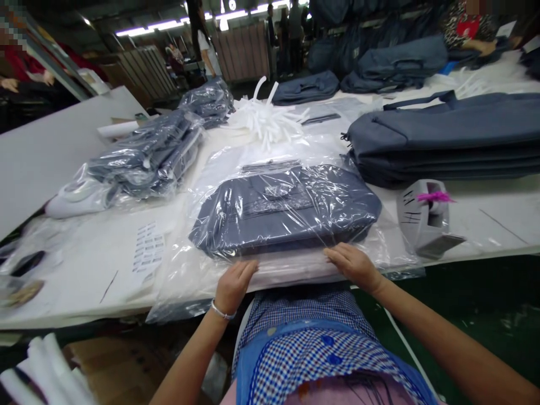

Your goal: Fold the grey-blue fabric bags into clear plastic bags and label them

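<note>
One blue-grey bag point(274, 228) lies lengthwise before us in the middle of the worktop point(95, 239), inside a clear plastic sleeve point(179, 308) whose near end hangs over the edge. Our left hand point(233, 286), with a pale bracelet point(222, 310) at the wrist, has its grip closed on the film just in front of the bag. Our right hand point(354, 267) is likewise closed on the film, near the bag's right front part; the thumbs are mostly hidden from us. Beside the sleeve on our right stands a grey dispenser point(411, 222) with a bright pink strip point(436, 197) on it, and behind that we have a stack of unwrapped bags point(447, 138). Beyond the wrapped bag sits a heap of white strips point(268, 121). To our left lie a sheet of printed labels point(147, 250) and, farther back, a pile of film-wrapped bags point(145, 152). Below the worktop at lower left we see white rolls point(50, 371) beside brown cardboard point(113, 371).
</note>
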Available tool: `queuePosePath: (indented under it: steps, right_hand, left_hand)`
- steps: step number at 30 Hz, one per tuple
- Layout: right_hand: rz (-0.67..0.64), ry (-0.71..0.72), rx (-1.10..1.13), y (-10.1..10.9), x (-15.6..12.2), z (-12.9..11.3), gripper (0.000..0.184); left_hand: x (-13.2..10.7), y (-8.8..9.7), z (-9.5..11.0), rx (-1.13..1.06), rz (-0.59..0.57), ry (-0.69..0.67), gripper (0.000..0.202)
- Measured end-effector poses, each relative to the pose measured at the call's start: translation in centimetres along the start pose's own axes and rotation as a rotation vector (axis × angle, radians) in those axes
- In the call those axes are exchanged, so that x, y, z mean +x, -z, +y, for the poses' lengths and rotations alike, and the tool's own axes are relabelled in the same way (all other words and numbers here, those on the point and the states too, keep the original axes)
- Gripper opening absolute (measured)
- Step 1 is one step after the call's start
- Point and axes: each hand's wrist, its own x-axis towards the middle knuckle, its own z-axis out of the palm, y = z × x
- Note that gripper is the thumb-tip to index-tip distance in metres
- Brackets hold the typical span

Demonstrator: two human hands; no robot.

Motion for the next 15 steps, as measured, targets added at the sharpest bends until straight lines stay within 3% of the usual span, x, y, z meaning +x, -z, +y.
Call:
queuePosePath:
  steps: [4, 8, 15]
  right_hand:
    - [-0.071, 0.101, 0.020, 0.4, -1.0, 0.6, 0.030]
    - [-0.122, 0.062, -0.043, 1.6, -2.3, 0.4, 0.033]
    - [-0.101, -0.027, -0.185, 4.0, -0.1, -0.4, 0.026]
  left_hand:
    - [-0.9, 0.8, -0.7, -0.061, -0.087, -0.082, 0.033]
    - [-1.5, 1.9, -0.8, -0.027, -0.182, -0.055, 0.041]
    - [0.6, 4.5, -0.1, 0.154, -0.108, -0.063, 0.028]
